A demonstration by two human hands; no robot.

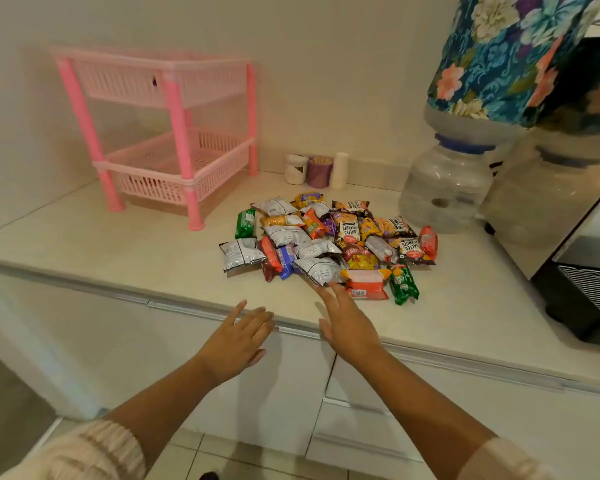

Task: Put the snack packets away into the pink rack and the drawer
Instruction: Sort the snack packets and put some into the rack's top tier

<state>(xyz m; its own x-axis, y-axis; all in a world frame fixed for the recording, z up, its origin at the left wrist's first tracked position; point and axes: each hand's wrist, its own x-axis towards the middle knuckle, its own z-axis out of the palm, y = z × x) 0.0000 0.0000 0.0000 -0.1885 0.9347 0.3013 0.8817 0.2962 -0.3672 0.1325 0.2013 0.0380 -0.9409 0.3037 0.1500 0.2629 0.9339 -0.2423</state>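
Both arms reach forward, the left hand (238,336) and right hand (347,323) flat with fingers spread and holding nothing, the right's fingertips at roughly two dozen snack packets (329,244) heaped on the bench (136,258), the two-tier pink rack (160,133) behind left, three small jars (317,170) beyond.

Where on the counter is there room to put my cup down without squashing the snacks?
There is a wide bare patch on the counter between the pink rack and the pile of snack packets, and a strip along the front edge by the hands. It is crowded from the pile back to the three small jars and right to the water bottle.
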